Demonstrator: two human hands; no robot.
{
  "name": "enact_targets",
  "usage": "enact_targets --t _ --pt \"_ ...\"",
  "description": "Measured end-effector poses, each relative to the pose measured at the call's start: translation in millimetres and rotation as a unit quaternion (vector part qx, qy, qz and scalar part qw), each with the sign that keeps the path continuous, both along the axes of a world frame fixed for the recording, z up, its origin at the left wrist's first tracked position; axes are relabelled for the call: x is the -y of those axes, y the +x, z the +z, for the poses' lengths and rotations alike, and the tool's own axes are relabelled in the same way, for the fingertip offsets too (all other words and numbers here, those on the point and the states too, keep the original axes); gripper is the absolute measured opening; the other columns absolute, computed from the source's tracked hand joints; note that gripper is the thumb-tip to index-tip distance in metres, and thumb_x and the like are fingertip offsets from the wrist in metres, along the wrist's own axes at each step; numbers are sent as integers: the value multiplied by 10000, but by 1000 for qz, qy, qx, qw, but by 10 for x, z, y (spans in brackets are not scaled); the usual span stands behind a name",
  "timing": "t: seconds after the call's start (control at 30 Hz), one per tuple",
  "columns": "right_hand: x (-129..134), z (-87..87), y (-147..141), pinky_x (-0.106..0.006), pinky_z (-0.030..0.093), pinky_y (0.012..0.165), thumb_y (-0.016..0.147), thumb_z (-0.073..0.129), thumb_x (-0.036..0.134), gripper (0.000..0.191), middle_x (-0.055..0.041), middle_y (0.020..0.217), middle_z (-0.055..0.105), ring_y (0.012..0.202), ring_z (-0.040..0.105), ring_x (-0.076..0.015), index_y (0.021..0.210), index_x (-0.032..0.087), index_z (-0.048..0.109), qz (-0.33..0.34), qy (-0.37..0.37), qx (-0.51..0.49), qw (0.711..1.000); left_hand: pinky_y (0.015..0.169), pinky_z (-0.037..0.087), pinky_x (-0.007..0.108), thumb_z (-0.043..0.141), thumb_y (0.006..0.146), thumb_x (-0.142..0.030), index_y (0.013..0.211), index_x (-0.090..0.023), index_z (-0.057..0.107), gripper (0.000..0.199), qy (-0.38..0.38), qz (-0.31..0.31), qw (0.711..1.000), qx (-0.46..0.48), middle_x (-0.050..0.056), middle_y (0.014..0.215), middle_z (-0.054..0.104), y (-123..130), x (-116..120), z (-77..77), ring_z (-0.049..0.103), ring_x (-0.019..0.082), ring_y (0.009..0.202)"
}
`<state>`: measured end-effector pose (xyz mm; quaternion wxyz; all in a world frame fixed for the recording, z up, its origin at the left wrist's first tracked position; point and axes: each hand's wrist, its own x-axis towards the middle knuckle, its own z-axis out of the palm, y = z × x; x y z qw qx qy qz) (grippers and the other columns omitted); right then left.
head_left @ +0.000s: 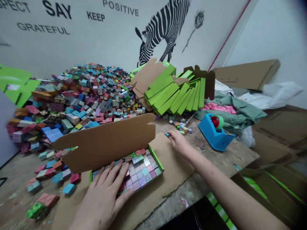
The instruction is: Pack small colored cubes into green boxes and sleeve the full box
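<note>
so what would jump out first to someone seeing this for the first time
The huge heap of small coloured cubes piled against the wall across the back left of the table. Next, the open green-edged box in front, packed with cubes in a grid, with the left hand flat on them and the right hand reaching to loose cubes beyond. The fan of flat green boxes and the blue tape dispenser stand out at right.

Both hands, left [104, 199] and right [178, 142], are bare; the right forearm [230, 195] seems sleeveless, with no rings or watch showing.
</note>
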<state>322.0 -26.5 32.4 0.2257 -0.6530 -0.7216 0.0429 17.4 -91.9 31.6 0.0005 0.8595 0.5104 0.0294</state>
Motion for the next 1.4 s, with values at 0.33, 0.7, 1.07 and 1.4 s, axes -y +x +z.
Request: enact_targets --t 0.33,0.7,1.07,1.4 --pt "-431 -255 381 -320 368 791 726 560 179 188 -111 941 557 898 491 -217 901 125 603 -53 -54 -4 997 982 323 442 335 746 -640 1294 -325 268 636 72 -22 997 -20 -13 1350 334 -82 -16 -157 364 250 1211" --pt "493 383 -819 -225 407 537 785 489 299 307 -11 722 543 591 490 -110 1058 160 476 145 -113 -279 942 952 370 435 261 772 -637 1293 -192 338 689 90 -34 995 -40 27 1335 339 -8 56 -19 393 275 1186" --pt "557 62 -1448 -355 395 861 784 479 273 291 -111 1012 484 998 454 -203 1041 137 482 136 -35 -139 980 963 355 457 248 782 -623 1278 -128 363 710 109 -37 993 -8 51 1330 355 5 73 -32 384 276 1192" --pt "650 97 -1353 -351 386 912 743 456 109 426 -102 1107 433 1079 415 -199 1163 180 448 178 -46 -133 974 981 329 453 244 776 -634 1270 -144 382 710 114 -28 993 15 39 1330 365 18 73 -45 371 270 1200"
